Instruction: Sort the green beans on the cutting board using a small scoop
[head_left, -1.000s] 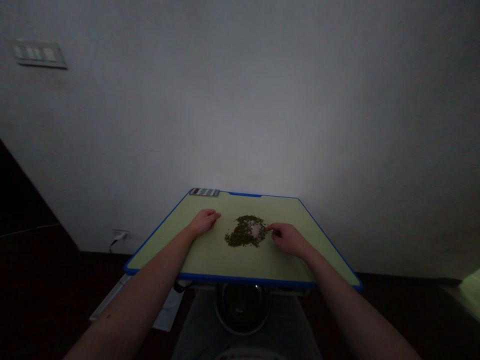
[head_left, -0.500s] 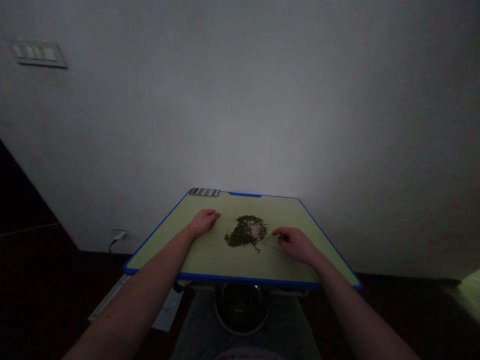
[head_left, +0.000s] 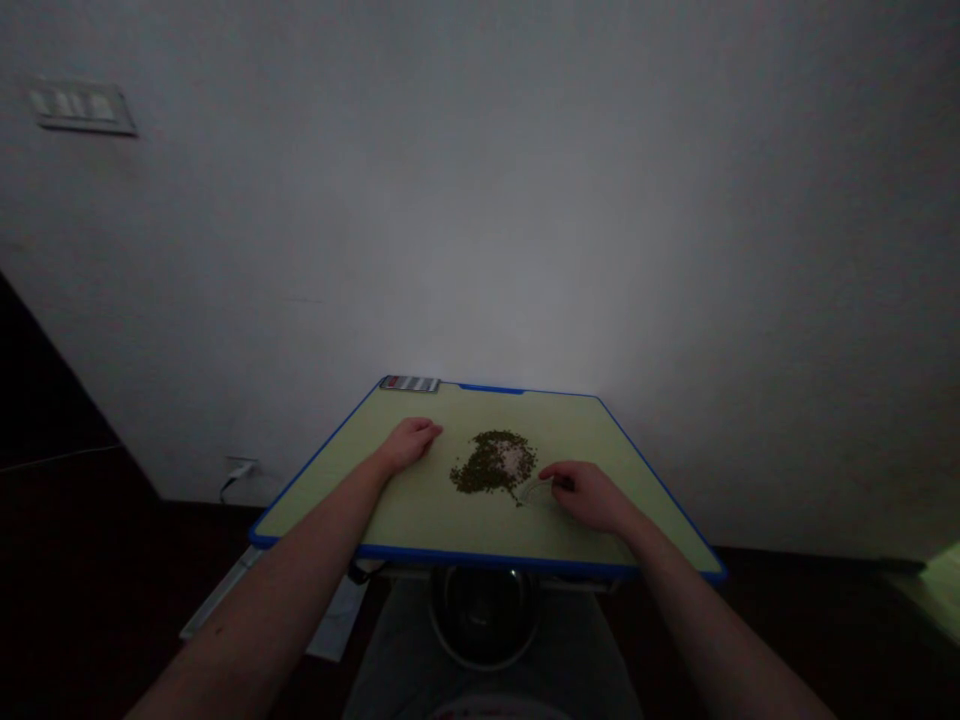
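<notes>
Head-mounted view, looking forward and down, of two bare forearms reaching over a pale green surface with a blue rim (head_left: 480,553). A heap of small dark green seeds (head_left: 480,475) lies near the middle of the surface, with a patch of whitish granules (head_left: 514,460) on its upper right part and a few stray seeds (head_left: 517,499) at its 5 o'clock edge. The left hand (head_left: 409,443) rests at the heap's 9 o'clock, palm down, with its fingers together and slightly curled; it holds nothing and stands apart from the seeds. The right hand (head_left: 589,497) lies at the heap's 4 o'clock, its fingers drawn together and closed on the near end of a thin transparent piece (head_left: 535,490), whose exact kind is too dim to tell. That piece points toward the heap, just beside the stray seeds. A silver-and-red strip (head_left: 409,384) lies at the surface's far 11 o'clock corner. Beyond stands a pale wall (head_left: 480,200), with a switch plate (head_left: 82,107) at upper left and a wall socket (head_left: 241,466) low down. A dim round bowl (head_left: 486,618) sits below the near rim.
</notes>
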